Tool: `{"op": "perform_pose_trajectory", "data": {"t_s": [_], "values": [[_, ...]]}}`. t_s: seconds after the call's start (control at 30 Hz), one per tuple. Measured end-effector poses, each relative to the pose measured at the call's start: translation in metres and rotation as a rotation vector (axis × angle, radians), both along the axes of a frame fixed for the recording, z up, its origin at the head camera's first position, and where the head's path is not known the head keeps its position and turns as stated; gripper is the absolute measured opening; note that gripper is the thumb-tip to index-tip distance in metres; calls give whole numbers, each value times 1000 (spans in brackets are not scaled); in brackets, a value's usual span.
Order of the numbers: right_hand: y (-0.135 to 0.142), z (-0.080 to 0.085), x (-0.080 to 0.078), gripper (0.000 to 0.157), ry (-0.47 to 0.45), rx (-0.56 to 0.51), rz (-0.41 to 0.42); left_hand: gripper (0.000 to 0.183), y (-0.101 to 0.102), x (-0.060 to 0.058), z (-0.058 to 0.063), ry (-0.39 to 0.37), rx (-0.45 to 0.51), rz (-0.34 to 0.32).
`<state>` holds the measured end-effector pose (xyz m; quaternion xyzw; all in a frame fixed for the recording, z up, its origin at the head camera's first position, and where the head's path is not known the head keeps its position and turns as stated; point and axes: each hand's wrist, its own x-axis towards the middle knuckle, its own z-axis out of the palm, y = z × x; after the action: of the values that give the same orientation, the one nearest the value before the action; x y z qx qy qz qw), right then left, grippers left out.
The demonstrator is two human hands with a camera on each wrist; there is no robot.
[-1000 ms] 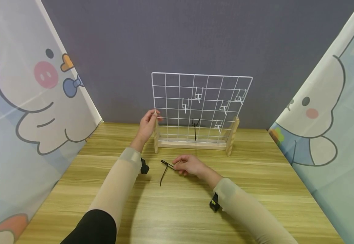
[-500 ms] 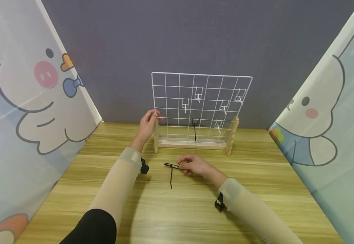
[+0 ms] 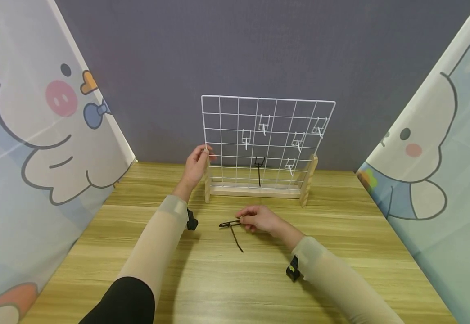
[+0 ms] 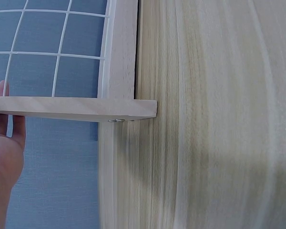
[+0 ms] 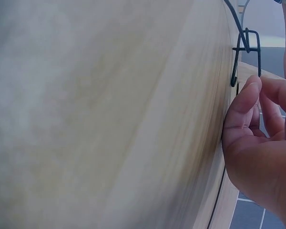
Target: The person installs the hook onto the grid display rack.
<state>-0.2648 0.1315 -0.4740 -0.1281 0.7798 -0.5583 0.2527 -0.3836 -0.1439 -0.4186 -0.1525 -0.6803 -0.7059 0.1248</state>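
A white wire grid panel (image 3: pixel 237 120) stands upright in a wooden base (image 3: pixel 255 192). Its left edge, near the top of the wooden side post (image 4: pixel 71 106), is gripped by my left hand (image 3: pixel 196 164), the thumb in front and the fingers behind. My right hand (image 3: pixel 259 219) pinches one end of a black wire hook (image 3: pixel 230 223) between thumb and fingertips, in front of the base. In the right wrist view the hook (image 5: pixel 248 48) sticks out beyond the fingertips, its long prong (image 5: pixel 232 14) pointing away from the hand.
Another black hook (image 3: pixel 259 173) hangs low on the panel's middle. Several white hooks (image 3: pixel 264 127) hang on the middle and right of the grid. A wood-grain table (image 3: pixel 227 288) lies beneath, with a grey wall (image 3: pixel 259 49) behind and cartoon-printed sheets (image 3: pixel 429 148) at both sides.
The black hook has turned in my right hand: its long prong swung from pointing lower left to lower right. The right hand moved slightly right. My left hand stayed on the rack.
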Motion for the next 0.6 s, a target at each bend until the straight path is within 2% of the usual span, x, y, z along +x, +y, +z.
{"op": "perform_pose_trajectory", "data": {"t_s": [0.4,0.6], "values": [[1,-2,-1,27,-19,-25,21,38,3,5,2,21,-37,31],[0,-3,-1,27,-50,-49,23,39,3,5,2,4,-46,41]]}}
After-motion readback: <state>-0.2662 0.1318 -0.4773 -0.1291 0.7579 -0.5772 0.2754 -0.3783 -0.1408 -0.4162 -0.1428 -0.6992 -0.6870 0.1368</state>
